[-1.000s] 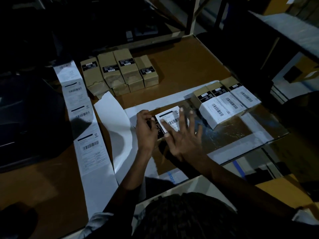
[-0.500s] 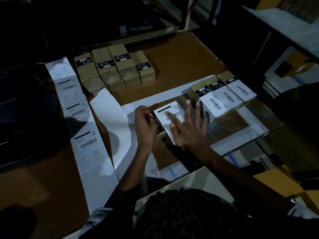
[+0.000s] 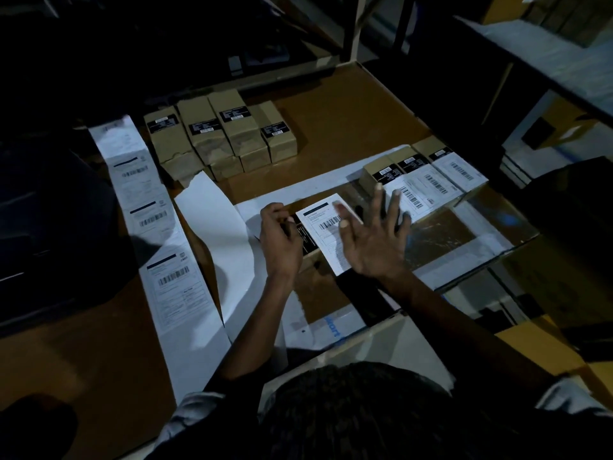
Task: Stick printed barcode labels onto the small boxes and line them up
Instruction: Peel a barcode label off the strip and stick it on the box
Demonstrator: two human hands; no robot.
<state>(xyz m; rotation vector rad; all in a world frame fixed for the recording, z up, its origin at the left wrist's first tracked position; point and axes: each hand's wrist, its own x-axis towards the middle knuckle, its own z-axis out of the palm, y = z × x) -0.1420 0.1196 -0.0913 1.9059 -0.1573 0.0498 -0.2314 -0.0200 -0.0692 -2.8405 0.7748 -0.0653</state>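
At frame centre the left hand [image 3: 280, 237] grips the small box [image 3: 310, 250] on the surface [image 3: 348, 111] while the right hand [image 3: 371, 240], fingers [image 3: 376, 200] spread, smooths its barcode label [image 3: 326, 227] (three labelled boxes [image 3: 428, 184] sit right).

Matt kraft-card boxes [image 3: 212, 134], white paper labels [image 3: 326, 227]

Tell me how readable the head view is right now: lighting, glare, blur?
Head view: dim overall, with corners and the far left nearly black. White label and label strip stand out. Right hand fingertips slightly motion-blurred. Glare on the glossy taped surface. Wide-angle bending at edges. Small print is unreadable.
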